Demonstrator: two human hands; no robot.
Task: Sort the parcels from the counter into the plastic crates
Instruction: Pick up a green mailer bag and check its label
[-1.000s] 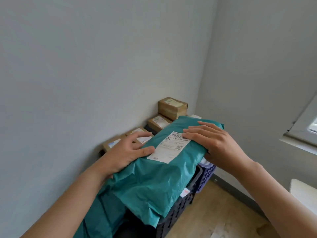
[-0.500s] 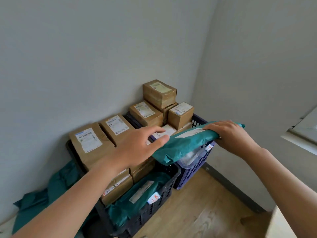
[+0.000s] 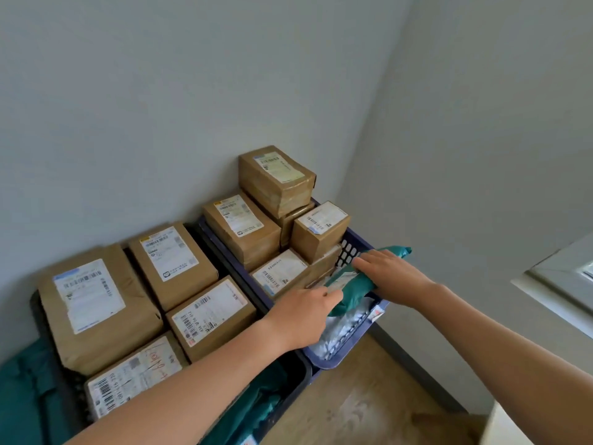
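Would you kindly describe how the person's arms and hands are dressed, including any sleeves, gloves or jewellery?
The left forearm and right forearm are bare to the frame's edge, with no sleeve showing. The left hand and right hand wear no gloves. No watch, bracelet or ring is visible.

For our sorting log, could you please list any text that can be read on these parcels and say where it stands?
Label on the front box: red handwriting and barcode digits, too blurred to read.
Labels on the other boxes: barcodes and small print, too small to read.
Label on the green bag: mostly hidden, unreadable.
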